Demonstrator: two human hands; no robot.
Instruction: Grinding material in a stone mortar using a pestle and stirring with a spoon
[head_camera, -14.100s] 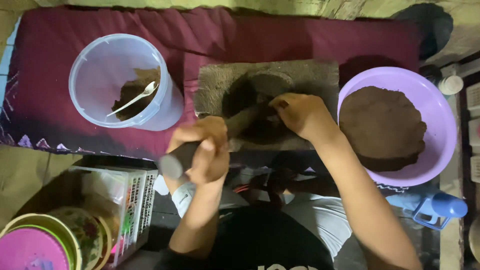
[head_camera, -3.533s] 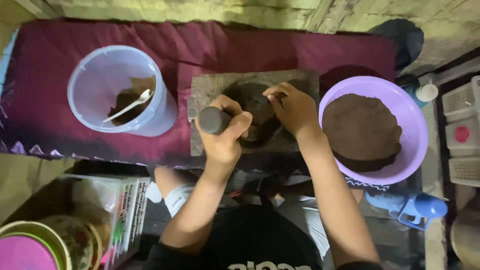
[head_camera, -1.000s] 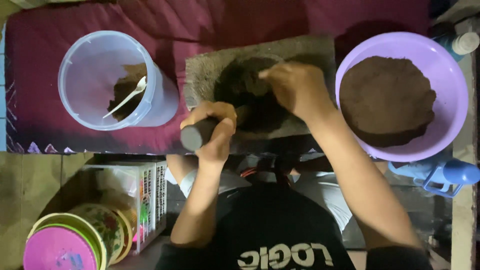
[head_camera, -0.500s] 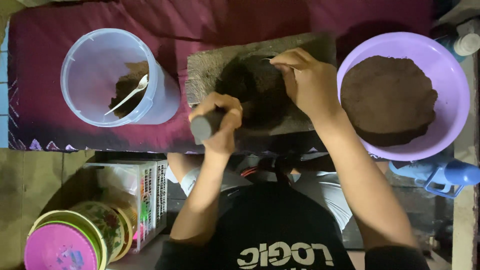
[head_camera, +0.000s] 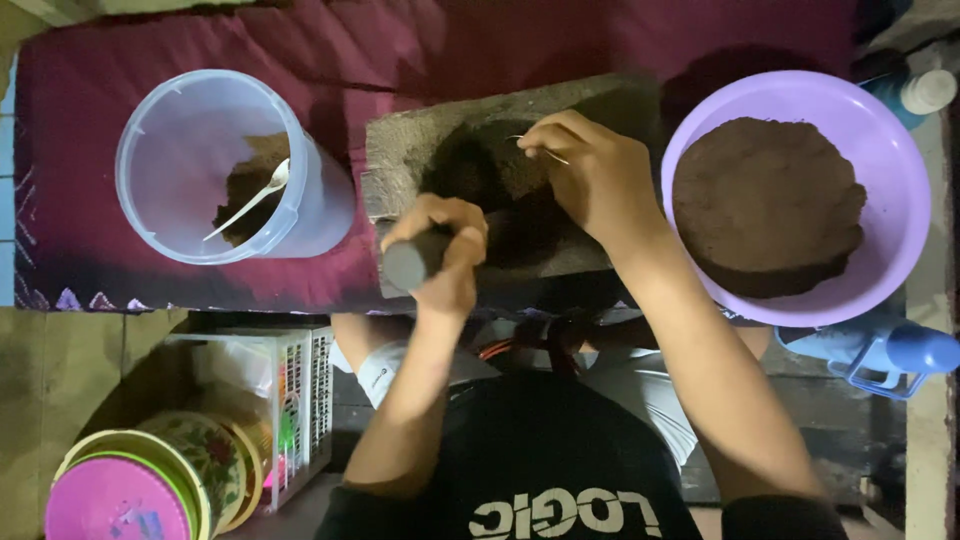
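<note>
A dim work spot seen from above: a dark maroon cloth (head_camera: 600, 40) covers the surface, with tiled floor showing at its left edge. Near the middle of the cloth's near edge sits one grey grinding stone slab (head_camera: 400, 150), its top smeared with dark brown paste (head_camera: 500, 190). The left hand (head_camera: 440, 250) is closed around one dark cylindrical roller stone (head_camera: 408, 262), which lies on the slab's near left part; its long axis runs from that near-left end up and to the right toward the paste, though most of its length is hidden under the hand and in shadow. The right hand (head_camera: 590, 175) rests over the slab's far right part, fingers pinched on what looks like a thin pale sliver or stalk (head_camera: 545, 153), too small to tell for sure. The paste thus lies between the two hands, just beyond the left grip along the roller's axis and under the right hand's fingertips; the right hand is the nearer. Toward the cloth's left edge stands one clear plastic tub (head_camera: 300, 210) holding some brown mass and one white spoon (head_camera: 250, 198). At the right edge sits one lilac basin (head_camera: 900, 200) with a round cake of brown paste. Off the cloth, a blue jug (head_camera: 890, 350) lies near the right side, and a stack of coloured plates (head_camera: 130, 490) sits at lower left.
</note>
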